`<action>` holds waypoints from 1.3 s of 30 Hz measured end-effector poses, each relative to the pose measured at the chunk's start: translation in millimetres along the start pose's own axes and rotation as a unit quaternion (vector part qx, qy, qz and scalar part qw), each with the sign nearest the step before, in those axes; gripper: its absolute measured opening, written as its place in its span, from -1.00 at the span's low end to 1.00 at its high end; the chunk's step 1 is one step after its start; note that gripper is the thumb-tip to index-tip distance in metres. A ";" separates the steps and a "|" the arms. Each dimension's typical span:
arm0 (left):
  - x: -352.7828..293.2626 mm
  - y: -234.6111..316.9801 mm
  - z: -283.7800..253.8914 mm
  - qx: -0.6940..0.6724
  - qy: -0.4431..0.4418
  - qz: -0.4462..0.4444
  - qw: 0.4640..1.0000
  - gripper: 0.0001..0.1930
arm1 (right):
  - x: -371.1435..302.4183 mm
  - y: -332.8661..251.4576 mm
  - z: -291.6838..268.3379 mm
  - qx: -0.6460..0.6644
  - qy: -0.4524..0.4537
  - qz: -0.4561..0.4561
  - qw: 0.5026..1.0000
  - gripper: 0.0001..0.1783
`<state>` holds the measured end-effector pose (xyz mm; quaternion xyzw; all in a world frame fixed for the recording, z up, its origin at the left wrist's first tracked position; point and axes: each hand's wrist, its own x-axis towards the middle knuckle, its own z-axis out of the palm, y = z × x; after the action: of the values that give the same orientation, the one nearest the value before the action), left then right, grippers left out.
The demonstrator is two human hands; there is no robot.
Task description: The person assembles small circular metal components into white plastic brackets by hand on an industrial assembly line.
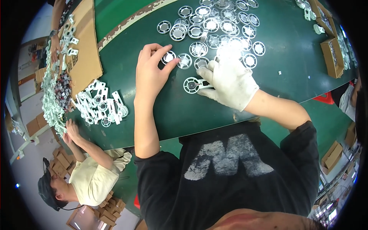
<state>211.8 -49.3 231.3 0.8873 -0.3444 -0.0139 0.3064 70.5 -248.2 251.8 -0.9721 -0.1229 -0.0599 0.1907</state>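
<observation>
My bare left hand [151, 71] is curled over the table, thumb and index finger at the edges of a round silver spoked disc [168, 58]. Beside the thumb tip lies another spoked disc [184, 61], slightly blurred. My right hand [230, 82], in a white glove, pinches the arm of a pale ring-headed part [191, 85] with a dark round centre. The glove hides the far end of that arm. Many similar silver discs [198, 49] are spread beyond both hands, and bright glare washes out some near the glove.
A pile of pale ring-headed parts [101, 103] sits at left, near a cardboard sheet [86, 46]. A co-worker [90, 178] reaches into a long heap of parts [51, 96]; another person's arm [56, 23] is above. Cardboard boxes [331, 59] stand at the right edge.
</observation>
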 end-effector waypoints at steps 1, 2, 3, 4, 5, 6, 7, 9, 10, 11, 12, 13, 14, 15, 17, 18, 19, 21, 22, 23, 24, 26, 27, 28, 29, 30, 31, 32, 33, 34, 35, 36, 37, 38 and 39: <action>-3.8 3.7 -4.2 -0.015 -0.020 -0.009 1.000 -0.55 | -0.1 -1.1 -0.1 -0.003 -0.005 0.003 1.000 -0.60; -4.9 5.1 -7.7 -0.015 -0.020 -0.012 1.000 -0.55 | -0.9 -0.7 -1.2 0.027 -0.014 0.016 0.999 -0.57; -5.6 5.8 -10.9 -0.009 -0.018 -0.008 1.000 -0.54 | -0.1 -0.7 -3.6 0.029 -0.016 0.015 0.999 -0.57; -6.4 5.8 -12.8 -0.003 -0.016 -0.004 1.000 -0.52 | 1.2 -0.5 -6.9 0.028 -0.041 0.024 0.998 -0.57; -7.2 5.0 -13.8 -0.004 -0.015 -0.007 1.000 -0.52 | 1.8 -0.8 -8.2 0.026 -0.066 0.034 0.997 -0.57; -7.8 3.8 -14.4 0.005 -0.026 0.008 1.000 -0.50 | 0.5 -2.8 -7.4 0.036 -0.061 0.047 0.996 -0.61; -8.5 2.1 -15.1 0.013 -0.037 0.024 0.999 -0.49 | 1.0 -3.7 -9.0 0.036 -0.063 0.045 0.996 -0.61; -9.6 -4.5 -17.1 0.001 -0.063 0.001 0.998 -0.50 | 2.6 -4.5 -14.1 0.070 -0.127 0.074 0.987 -0.66; -9.2 -7.2 -18.2 -0.010 -0.092 -0.019 0.996 -0.50 | 2.6 -4.3 -14.4 0.070 -0.128 0.075 0.987 -0.66; -9.2 -8.1 -19.8 -0.011 -0.092 -0.019 0.996 -0.50 | 2.5 -3.8 -14.5 0.066 -0.118 0.070 0.988 -0.68; -8.7 -7.9 -22.1 -0.018 -0.090 0.006 0.996 -0.50 | 2.3 -3.1 -14.3 0.063 -0.107 0.065 0.990 -0.70; -8.4 -7.0 -23.2 -0.026 -0.088 0.031 0.995 -0.51 | 1.7 -1.8 -13.7 0.063 -0.108 0.066 0.990 -0.70; -8.0 -5.5 -23.5 -0.028 -0.089 0.031 0.995 -0.51 | 1.3 -0.1 -12.9 0.055 -0.085 0.049 0.994 -0.70; -7.4 -3.3 -23.4 -0.023 -0.071 0.031 0.997 -0.51 | 1.1 1.3 -11.9 0.047 -0.061 0.031 0.997 -0.70; -6.2 2.1 -20.9 -0.030 -0.041 0.025 0.998 -0.53 | 1.7 1.1 -12.2 0.047 -0.062 0.042 0.996 -0.70; -6.3 1.1 -18.7 -0.032 -0.044 0.027 0.998 -0.53 | 1.8 1.3 -12.4 0.046 -0.062 0.050 0.996 -0.70; -7.5 -1.5 -15.8 -0.001 -0.046 0.025 0.999 -0.52 | 1.4 2.5 -12.2 0.049 -0.054 0.042 0.996 -0.70; -7.5 -4.3 -12.9 0.030 -0.049 0.024 0.998 -0.52 | 4.4 -1.0 -19.9 0.056 -0.072 0.057 0.994 -0.70; -6.8 -5.2 -11.9 0.009 -0.023 0.020 0.999 -0.54 | 5.8 -2.6 -23.5 0.063 -0.088 0.072 0.992 -0.71; -6.2 -5.2 -11.1 -0.012 0.003 0.017 1.000 -0.56 | 7.0 -0.8 -24.2 0.042 -0.054 0.050 0.996 -0.72; -6.5 -2.2 -12.5 -0.027 0.016 0.024 0.999 -0.54 | 6.0 2.7 -22.2 0.042 -0.054 0.053 0.996 -0.72; -3.3 15.9 -20.9 -0.070 0.008 0.052 0.996 -0.52 | 1.4 11.9 -17.3 0.087 0.010 0.071 0.994 -0.73; -4.5 25.1 -23.3 -0.110 0.006 0.074 0.991 -0.50 | 2.1 15.2 -18.9 0.072 -0.004 0.092 0.993 -0.70; -9.0 34.5 -23.4 -0.151 0.007 0.089 0.984 -0.45 | 1.6 18.2 -18.0 0.080 0.020 0.095 0.992 -0.69; -12.4 41.8 -20.2 -0.161 0.016 0.106 0.981 -0.45 | 1.7 20.3 -16.5 0.087 0.042 0.095 0.991 -0.68; -13.7 46.8 -15.0 -0.172 0.024 0.122 0.977 -0.44 | 1.6 22.0 -18.7 0.085 0.054 0.085 0.991 -0.67; -16.5 46.2 -8.6 -0.138 0.036 0.137 0.980 -0.44 | 2.2 21.5 -20.4 0.085 0.054 0.085 0.991 -0.67; -17.7 49.0 -5.8 -0.138 0.036 0.137 0.980 -0.44 | 2.8 21.0 -21.7 0.089 0.064 0.082 0.991 -0.66; -18.6 51.9 -3.4 -0.140 0.028 0.126 0.982 -0.44 | 2.9 20.8 -22.4 0.092 0.073 0.078 0.990 -0.65; -18.8 52.8 -2.1 -0.144 0.018 0.117 0.983 -0.44 | 2.3 21.0 -21.4 0.092 0.074 0.080 0.990 -0.65; -17.1 51.8 -0.6 -0.140 0.024 0.137 0.980 -0.44 | 1.6 21.7 -19.7 0.092 0.083 0.074 0.990 -0.64; -16.6 51.0 0.5 -0.140 0.023 0.137 0.980 -0.44 | 1.2 21.8 -18.6 0.092 0.091 0.068 0.989 -0.64; -15.9 50.4 2.3 -0.137 0.030 0.143 0.980 -0.44 | 1.2 21.8 -19.0 0.092 0.091 0.069 0.989 -0.64; -15.7 50.3 3.6 -0.134 0.037 0.148 0.979 -0.44 | 1.5 21.1 -20.1 0.091 0.082 0.076 0.990 -0.64; -16.4 51.1 4.5 -0.134 0.037 0.148 0.979 -0.44 | 1.6 20.6 -21.1 0.091 0.072 0.082 0.990 -0.63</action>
<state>167.4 -70.9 252.9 0.7773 -0.4554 0.0183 0.4337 76.0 -274.4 264.1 -0.9507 -0.0333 -0.1020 0.2909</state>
